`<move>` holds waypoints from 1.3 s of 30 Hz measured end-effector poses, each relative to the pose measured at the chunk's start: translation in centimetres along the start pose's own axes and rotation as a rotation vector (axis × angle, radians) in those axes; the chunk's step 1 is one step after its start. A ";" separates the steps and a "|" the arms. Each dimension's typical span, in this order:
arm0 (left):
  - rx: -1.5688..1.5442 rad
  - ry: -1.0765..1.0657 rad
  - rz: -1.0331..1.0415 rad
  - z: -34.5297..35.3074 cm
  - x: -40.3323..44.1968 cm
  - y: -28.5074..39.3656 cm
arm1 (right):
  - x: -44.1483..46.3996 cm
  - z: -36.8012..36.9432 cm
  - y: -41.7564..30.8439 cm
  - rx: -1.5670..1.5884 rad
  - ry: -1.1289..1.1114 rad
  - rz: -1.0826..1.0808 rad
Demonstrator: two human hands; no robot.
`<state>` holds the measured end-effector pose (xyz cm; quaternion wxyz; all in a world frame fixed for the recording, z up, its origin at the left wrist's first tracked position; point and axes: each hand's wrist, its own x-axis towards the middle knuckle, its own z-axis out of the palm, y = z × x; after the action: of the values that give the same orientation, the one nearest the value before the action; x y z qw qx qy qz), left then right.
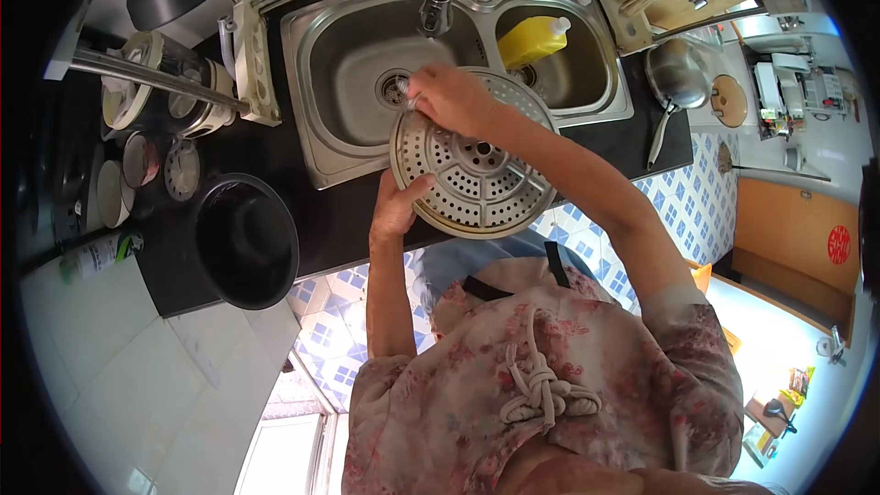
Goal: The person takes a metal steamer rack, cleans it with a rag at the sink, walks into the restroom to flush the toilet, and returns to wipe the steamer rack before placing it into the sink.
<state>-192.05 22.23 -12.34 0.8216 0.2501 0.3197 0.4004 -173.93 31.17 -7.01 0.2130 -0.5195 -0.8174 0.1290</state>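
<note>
My left hand [396, 204] grips the lower left rim of a round metal steamer tray [486, 206] full of punched holes, thumb on top and fingers underneath. The tray is held tilted over the front edge of the sink [353, 73]. My right hand [454, 101] is closed at the tray's upper left, with a small silvery steel scrubber [404, 92] showing at its fingertips. That scrubber is mostly covered by the fingers. My right forearm hides part of the tray.
The faucet [437, 14] hangs above the double sink. In the right basin lies a yellow bottle [533, 41]. A black basin [246, 243] stands on the left counter; a steel pan [676, 75] sits right of the sink. Bowls [115, 194] line the left wall.
</note>
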 end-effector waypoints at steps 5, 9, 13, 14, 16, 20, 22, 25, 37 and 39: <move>0.086 0.013 0.020 -0.7 0.1 -0.7 | -0.3 0.5 0.7 -0.052 0.134 0.150; 0.217 0.052 0.074 -0.8 0.7 -1.2 | -1.2 2.2 -2.1 0.147 0.114 -0.043; 0.343 0.090 0.072 -0.4 0.3 -0.7 | -0.8 2.2 -2.5 0.119 0.135 -0.079; 0.317 0.106 0.089 -0.2 0.0 -0.9 | -0.2 2.0 -1.8 0.080 0.142 -0.042; 0.267 0.137 0.130 0.4 -0.3 -1.6 | 0.5 2.7 0.2 -0.017 0.216 0.087; 0.267 0.152 0.117 0.5 -0.8 -2.3 | 0.3 3.3 0.0 -0.204 0.303 0.357; 0.320 0.162 0.107 0.1 -0.9 -2.7 | -0.5 3.8 -2.5 -0.103 0.324 0.233; 0.333 0.193 0.214 0.3 -1.5 -2.8 | -0.9 4.1 -3.6 0.017 0.299 0.102; 0.437 0.245 0.167 0.1 -2.4 -2.7 | -0.2 5.6 -2.3 0.070 0.353 0.118; 0.399 0.276 0.276 0.3 -2.2 -2.6 | 0.5 4.4 -4.2 0.185 0.319 0.045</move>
<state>-191.58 18.90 -13.13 0.6425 0.3912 0.4639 0.4679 -179.60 29.85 -8.97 0.3840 -0.5296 -0.7461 0.1243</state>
